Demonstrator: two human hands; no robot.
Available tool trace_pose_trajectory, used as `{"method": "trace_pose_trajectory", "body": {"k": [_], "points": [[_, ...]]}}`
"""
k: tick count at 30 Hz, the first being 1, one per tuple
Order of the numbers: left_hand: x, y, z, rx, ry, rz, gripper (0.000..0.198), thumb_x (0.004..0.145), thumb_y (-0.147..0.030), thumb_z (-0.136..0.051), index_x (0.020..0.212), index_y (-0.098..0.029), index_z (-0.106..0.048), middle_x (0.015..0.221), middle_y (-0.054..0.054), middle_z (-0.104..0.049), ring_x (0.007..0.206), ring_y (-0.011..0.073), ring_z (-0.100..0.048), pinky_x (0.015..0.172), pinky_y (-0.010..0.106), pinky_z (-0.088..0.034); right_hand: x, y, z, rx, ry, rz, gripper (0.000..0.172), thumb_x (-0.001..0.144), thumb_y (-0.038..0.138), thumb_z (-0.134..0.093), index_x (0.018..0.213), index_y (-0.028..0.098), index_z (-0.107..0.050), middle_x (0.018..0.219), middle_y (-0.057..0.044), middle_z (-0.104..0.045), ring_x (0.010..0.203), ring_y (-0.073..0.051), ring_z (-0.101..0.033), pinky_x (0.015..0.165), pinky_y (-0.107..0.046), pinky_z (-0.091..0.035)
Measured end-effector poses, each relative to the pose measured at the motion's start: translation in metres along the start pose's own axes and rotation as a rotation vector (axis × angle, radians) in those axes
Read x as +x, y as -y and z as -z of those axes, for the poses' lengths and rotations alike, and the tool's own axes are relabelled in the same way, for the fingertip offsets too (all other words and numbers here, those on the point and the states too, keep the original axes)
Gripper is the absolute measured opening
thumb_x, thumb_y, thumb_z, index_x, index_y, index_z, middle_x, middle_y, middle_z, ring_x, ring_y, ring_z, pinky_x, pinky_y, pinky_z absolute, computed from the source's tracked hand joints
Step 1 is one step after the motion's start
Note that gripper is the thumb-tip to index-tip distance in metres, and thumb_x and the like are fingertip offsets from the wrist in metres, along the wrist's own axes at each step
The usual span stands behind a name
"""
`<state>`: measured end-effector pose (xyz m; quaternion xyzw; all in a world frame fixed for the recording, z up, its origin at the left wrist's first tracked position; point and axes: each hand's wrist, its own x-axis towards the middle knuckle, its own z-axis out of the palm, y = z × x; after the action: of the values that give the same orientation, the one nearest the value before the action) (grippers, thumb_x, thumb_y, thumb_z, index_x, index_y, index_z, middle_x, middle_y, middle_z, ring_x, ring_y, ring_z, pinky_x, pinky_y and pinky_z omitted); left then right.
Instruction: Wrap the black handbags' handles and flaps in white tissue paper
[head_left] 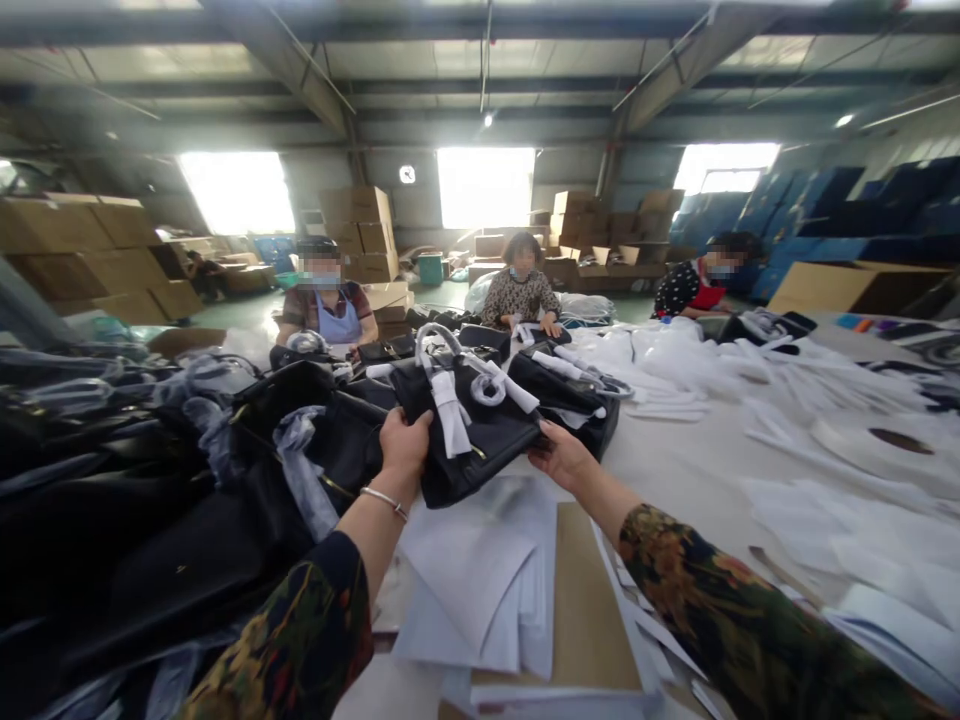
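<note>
Between my two hands hangs a black handbag point(502, 430), tilted, above the worktable. My left hand point(405, 440) grips its left side, thumb on the front. At its right edge, my right hand point(562, 452) pinches the bag, with part of the fingers hidden underneath. White wrapping point(450, 415) covers parts of the bag's fittings, and its handle point(439, 340) is wrapped and arches up. Just behind to the right lies another black handbag point(577, 400) with white wrapping. Below the held bag is a stack of white sheets point(472, 580) beside a brown board point(589, 600).
A large heap of black bags point(187, 540) fills the left side. White wrapping material point(660, 350) and a white roll point(892, 440) lie to the right. Across the table sit three people, one a person in a patterned top point(517, 290). Cardboard boxes point(360, 235) stand behind.
</note>
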<state>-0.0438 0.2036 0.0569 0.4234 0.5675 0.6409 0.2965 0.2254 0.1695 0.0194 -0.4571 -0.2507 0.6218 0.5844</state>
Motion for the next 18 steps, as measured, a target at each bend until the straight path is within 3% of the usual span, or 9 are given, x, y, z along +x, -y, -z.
{"method": "trace_pose_trajectory", "body": {"k": [4, 7, 10, 13, 16, 18], "points": [[-0.005, -0.039, 0.002, -0.179, -0.030, -0.008, 0.029, 0.066, -0.020, -0.078, 0.091, -0.017, -0.065, 0.089, 0.006, -0.073, 0.077, 0.0206, -0.070, 0.076, 0.038, -0.059, -0.035, 0.020, 0.012, -0.109, 0.005, 0.080, 0.026, 0.089, 0.038, -0.060, 0.112, 0.027, -0.054, 0.107, -0.003, -0.067, 0.087, -0.018, -0.068, 0.067, -0.029, -0.056], [-0.015, -0.070, -0.004, -0.262, -0.014, 0.025, 0.027, 0.064, -0.015, -0.077, 0.089, -0.016, -0.065, 0.085, 0.005, -0.072, 0.072, 0.0190, -0.069, 0.075, 0.039, -0.059, -0.063, 0.024, 0.051, -0.329, -0.112, 0.099, 0.032, 0.084, 0.036, -0.064, 0.112, 0.023, -0.057, 0.113, -0.007, -0.066, 0.090, -0.020, -0.067, 0.069, -0.032, -0.055], [-0.028, -0.098, -0.024, -0.276, 0.018, 0.053, 0.025, 0.063, -0.012, -0.075, 0.085, -0.016, -0.065, 0.080, 0.004, -0.071, 0.068, 0.0184, -0.068, 0.075, 0.040, -0.059, -0.094, 0.024, 0.116, -0.556, -0.245, 0.099, 0.019, 0.074, 0.025, -0.069, 0.090, 0.017, -0.064, 0.093, -0.008, -0.070, 0.095, -0.025, -0.065, 0.077, -0.036, -0.054], [-0.043, -0.119, -0.060, -0.275, 0.059, 0.060, 0.024, 0.063, -0.012, -0.076, 0.084, -0.015, -0.064, 0.078, 0.005, -0.071, 0.069, 0.0197, -0.069, 0.075, 0.040, -0.059, -0.125, 0.018, 0.196, -0.753, -0.351, 0.138, 0.008, 0.063, 0.017, -0.068, 0.065, 0.018, -0.061, 0.079, -0.008, -0.070, 0.112, -0.031, -0.059, 0.099, -0.042, -0.045], [-0.057, -0.132, -0.110, -0.285, 0.108, 0.080, 0.021, 0.066, -0.011, -0.074, 0.084, -0.015, -0.064, 0.079, 0.006, -0.071, 0.071, 0.0207, -0.070, 0.074, 0.040, -0.060, -0.150, -0.008, 0.274, -0.928, -0.429, 0.179, 0.013, 0.064, 0.021, -0.065, 0.076, 0.017, -0.068, 0.101, -0.016, -0.072, 0.124, -0.036, -0.053, 0.112, -0.048, -0.032], [-0.064, -0.137, -0.147, -0.287, 0.142, 0.090, 0.020, 0.069, -0.011, -0.073, 0.086, -0.014, -0.064, 0.078, 0.007, -0.071, 0.071, 0.0208, -0.070, 0.073, 0.039, -0.059, -0.161, -0.036, 0.316, -1.291, -0.380, 0.233, 0.029, 0.073, 0.032, -0.058, 0.092, 0.014, -0.072, 0.115, -0.020, -0.069, 0.122, -0.037, -0.057, 0.110, -0.050, -0.036]]}}
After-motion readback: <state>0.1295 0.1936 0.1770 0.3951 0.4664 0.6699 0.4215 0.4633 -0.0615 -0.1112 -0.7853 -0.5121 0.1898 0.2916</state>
